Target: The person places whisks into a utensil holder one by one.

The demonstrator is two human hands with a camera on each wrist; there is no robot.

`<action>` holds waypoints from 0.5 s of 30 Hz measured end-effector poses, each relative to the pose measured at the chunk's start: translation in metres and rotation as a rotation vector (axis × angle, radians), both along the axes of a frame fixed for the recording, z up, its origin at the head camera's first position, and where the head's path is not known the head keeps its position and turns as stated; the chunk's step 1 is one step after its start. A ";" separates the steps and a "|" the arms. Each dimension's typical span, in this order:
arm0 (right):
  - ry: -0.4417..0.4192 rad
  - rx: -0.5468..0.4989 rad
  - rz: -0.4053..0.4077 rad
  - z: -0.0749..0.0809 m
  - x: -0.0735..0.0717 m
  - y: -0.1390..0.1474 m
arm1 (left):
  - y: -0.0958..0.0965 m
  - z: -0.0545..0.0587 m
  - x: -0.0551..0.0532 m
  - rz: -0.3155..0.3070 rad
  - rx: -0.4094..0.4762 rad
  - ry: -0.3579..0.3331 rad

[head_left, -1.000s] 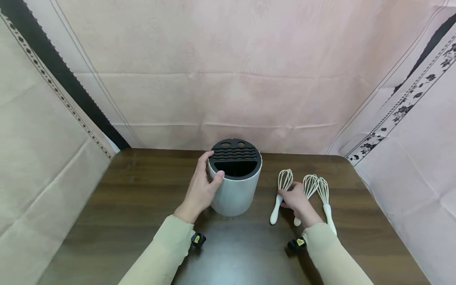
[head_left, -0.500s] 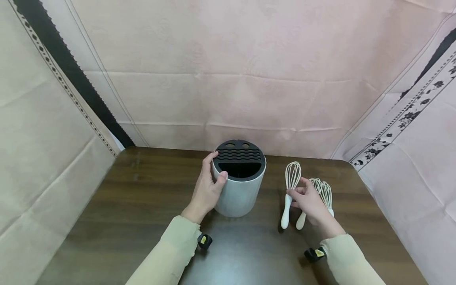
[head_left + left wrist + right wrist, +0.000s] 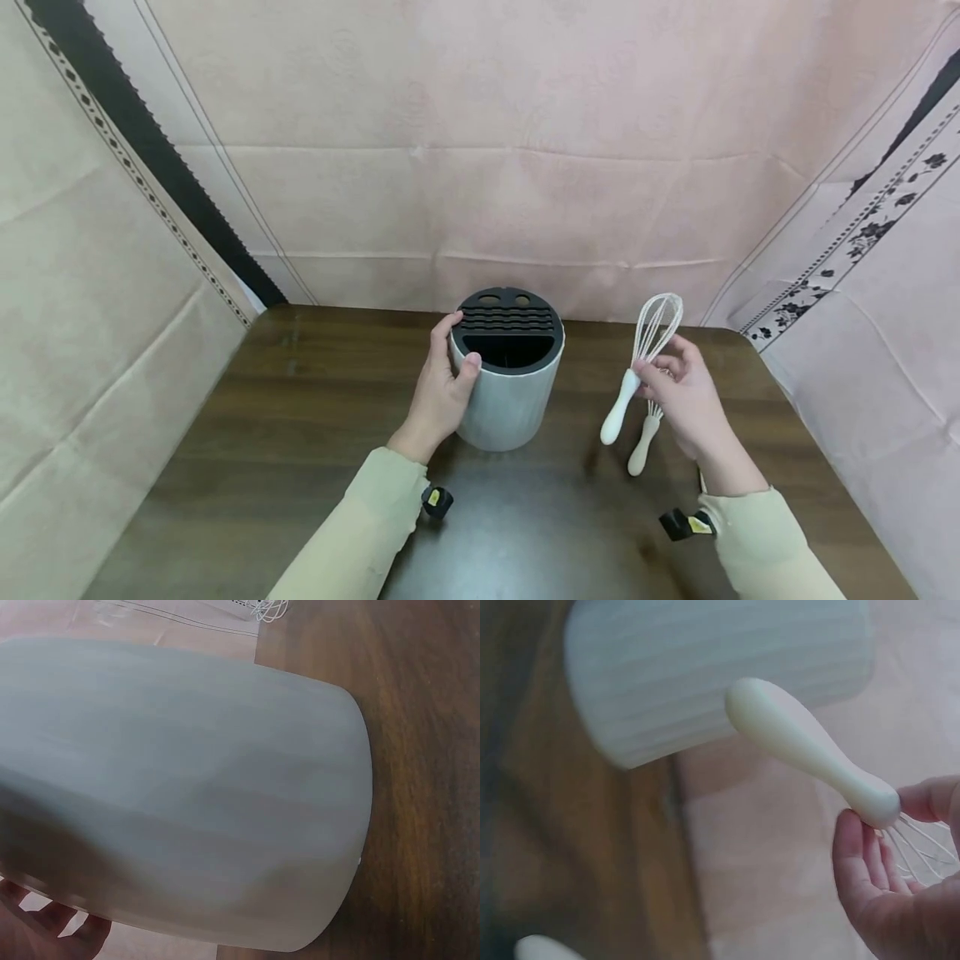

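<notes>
A white utensil holder [image 3: 504, 412] with a dark slotted lid stands upright on the table. My left hand [image 3: 438, 392] grips its left side, thumb and fingertips at the lid's rim; in the left wrist view its pale wall fills most of the picture. To the right, my right hand [image 3: 686, 396] pinches a white whisk [image 3: 620, 408] where the wires meet the handle. That whisk is lifted and tilted, wire end up, its handle [image 3: 802, 739] pointing toward the holder. Below it a second whisk [image 3: 643, 446] lies on the table, partly covered by the hand. The third whisk is mostly hidden behind the right hand and wrist.
The brown wooden table [image 3: 337, 467] has its far edge just behind the holder. Pale cloth [image 3: 525, 167] hangs behind it and along both sides. The lid has a wide half-round opening [image 3: 510, 352] in front and small holes at the back.
My right hand has raised the whisk off the table and moved slightly right and away, tipping its wire end rightward. My left hand keeps its grip on the holder.
</notes>
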State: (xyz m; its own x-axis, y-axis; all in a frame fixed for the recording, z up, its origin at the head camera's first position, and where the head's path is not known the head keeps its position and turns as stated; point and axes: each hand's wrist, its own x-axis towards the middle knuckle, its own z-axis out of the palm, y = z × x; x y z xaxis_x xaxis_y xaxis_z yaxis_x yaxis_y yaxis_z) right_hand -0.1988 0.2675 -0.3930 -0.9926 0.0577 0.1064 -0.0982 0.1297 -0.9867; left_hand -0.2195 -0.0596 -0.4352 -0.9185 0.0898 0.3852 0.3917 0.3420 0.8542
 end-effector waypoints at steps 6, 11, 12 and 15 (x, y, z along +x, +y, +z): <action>0.171 -0.182 -0.035 0.027 0.008 -0.010 | -0.001 -0.002 0.000 0.009 0.012 -0.001; 0.244 -0.280 -0.055 0.043 0.010 -0.020 | 0.000 -0.002 0.000 0.007 0.011 0.002; 0.254 -0.304 -0.060 0.046 0.010 -0.021 | 0.001 -0.002 -0.001 0.005 0.010 0.006; 0.292 -0.376 -0.060 0.053 0.011 -0.028 | 0.001 -0.001 -0.001 0.001 0.009 0.007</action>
State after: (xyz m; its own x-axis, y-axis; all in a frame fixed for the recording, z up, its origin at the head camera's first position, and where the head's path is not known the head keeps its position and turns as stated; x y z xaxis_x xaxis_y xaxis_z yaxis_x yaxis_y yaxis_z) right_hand -0.1873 0.2397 -0.3400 -0.9182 0.2023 0.3405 -0.3811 -0.2171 -0.8987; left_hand -0.2206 -0.0588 -0.4365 -0.9160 0.0855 0.3920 0.3970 0.3349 0.8546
